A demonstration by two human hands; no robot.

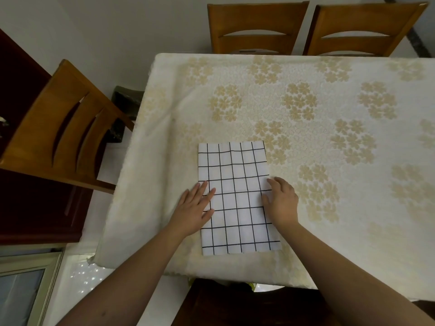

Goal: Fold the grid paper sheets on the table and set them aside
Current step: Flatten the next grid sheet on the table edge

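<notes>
Flat hands, left hand (194, 209) and right hand (281, 202), fingers spread loose on grid paper sheet (237, 180) edges.

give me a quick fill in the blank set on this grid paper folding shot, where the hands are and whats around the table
1. The grid paper sheet lies on a tablecloth patterned with ____.
2. The left hand rests flat on the sheet's ____ edge, and the right hand rests on the opposite edge.
3. At the table's far side stand ____ wooden chairs.
4. The lines on the sheet are ____ on white.

Missing words: flowers; left; two; black
</notes>
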